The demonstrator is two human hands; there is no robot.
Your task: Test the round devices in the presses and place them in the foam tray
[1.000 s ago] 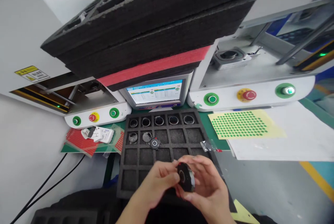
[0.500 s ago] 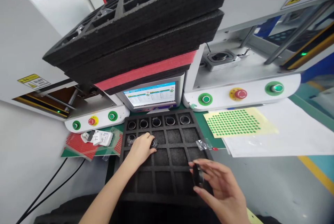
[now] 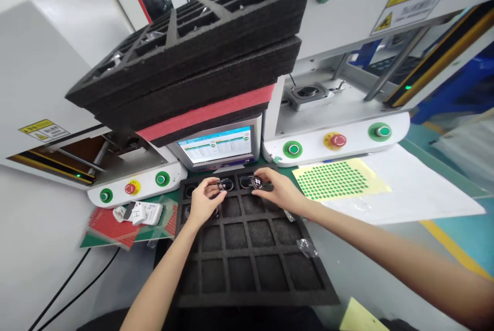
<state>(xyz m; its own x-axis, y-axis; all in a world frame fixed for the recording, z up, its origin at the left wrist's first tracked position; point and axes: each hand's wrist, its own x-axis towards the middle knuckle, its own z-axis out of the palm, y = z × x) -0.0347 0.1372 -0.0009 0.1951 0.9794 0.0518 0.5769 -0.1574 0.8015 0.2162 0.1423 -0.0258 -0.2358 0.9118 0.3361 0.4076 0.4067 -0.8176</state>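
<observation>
A black foam tray (image 3: 247, 254) with square pockets lies in front of me on the bench. My left hand (image 3: 203, 202) is over its far left pockets, fingers pinched round a small round black part (image 3: 221, 186). My right hand (image 3: 280, 192) reaches to the tray's far row and pinches a second small round part (image 3: 257, 182). Ring-shaped parts (image 3: 228, 184) sit in the far-row pockets between the two hands. Most nearer pockets hold nothing.
A screen (image 3: 216, 145) stands just behind the tray under a stack of black foam trays (image 3: 193, 53). Button panels (image 3: 335, 140) flank it left and right. A yellow sheet of green dots (image 3: 339, 179) lies right; red sheets and a white pack (image 3: 139, 212) lie left.
My right hand went from near the tray's front right up to the far row. My left hand shifted from the second row toward the far row, lifting a round part. My view tilted up.
</observation>
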